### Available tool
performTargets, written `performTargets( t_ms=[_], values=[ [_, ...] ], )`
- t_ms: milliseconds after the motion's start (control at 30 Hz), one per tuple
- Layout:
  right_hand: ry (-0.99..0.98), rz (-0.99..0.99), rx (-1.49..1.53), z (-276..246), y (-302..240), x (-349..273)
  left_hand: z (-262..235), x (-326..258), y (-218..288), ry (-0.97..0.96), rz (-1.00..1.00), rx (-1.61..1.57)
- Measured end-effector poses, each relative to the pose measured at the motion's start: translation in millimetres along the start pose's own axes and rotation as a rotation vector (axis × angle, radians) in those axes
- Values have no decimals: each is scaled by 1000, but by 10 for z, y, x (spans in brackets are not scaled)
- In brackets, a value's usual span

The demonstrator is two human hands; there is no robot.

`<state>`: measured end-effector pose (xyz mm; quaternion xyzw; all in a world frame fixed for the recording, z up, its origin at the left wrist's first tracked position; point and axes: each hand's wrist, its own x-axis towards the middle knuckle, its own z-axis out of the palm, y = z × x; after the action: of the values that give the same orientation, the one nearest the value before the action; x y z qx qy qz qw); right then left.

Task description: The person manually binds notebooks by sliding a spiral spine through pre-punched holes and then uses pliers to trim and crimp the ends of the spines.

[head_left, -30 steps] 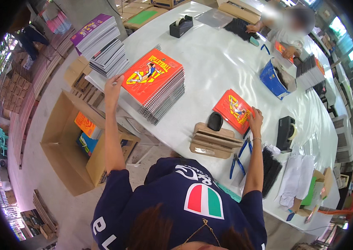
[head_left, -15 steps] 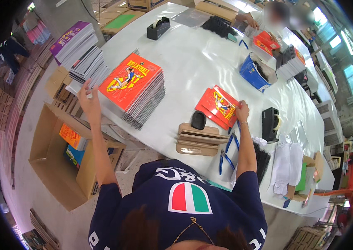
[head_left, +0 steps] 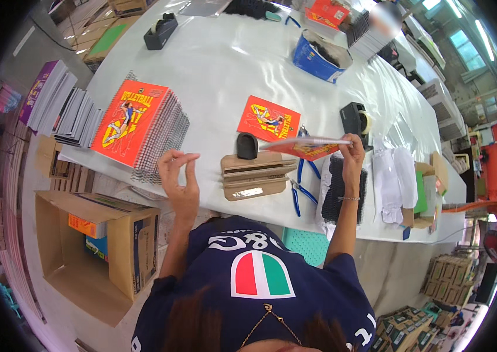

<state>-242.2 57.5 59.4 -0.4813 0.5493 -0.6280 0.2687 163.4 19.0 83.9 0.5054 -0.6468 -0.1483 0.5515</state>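
My right hand grips a red-covered notebook by its right end and holds it tilted above the table, so its edge shows. My left hand is empty, fingers apart, near the front edge beside a tall stack of red spiral notebooks. Another red notebook lies flat beyond the held one. Below the held notebook stand a brown slotted wooden holder and a rounded black piece. Blue-handled pliers lie to the right, next to a bundle of black wire coils.
Black tape dispensers stand at the right and far left. A blue box of dark coils sits farther back. White cloths lie at right. An open carton stands below the table's left edge, near stacked books.
My right hand has lifted one red notebook off the other and brought it nearer. My left hand has moved right, away from the book stacks. The view has shifted to the right.
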Motion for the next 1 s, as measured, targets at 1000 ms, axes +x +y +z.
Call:
performTargets(
  t_ms=[1000],
  values=[
    [622,228,-1395,-836,982,-977,553,-165,-1030,-720,-369,-480]
  ],
)
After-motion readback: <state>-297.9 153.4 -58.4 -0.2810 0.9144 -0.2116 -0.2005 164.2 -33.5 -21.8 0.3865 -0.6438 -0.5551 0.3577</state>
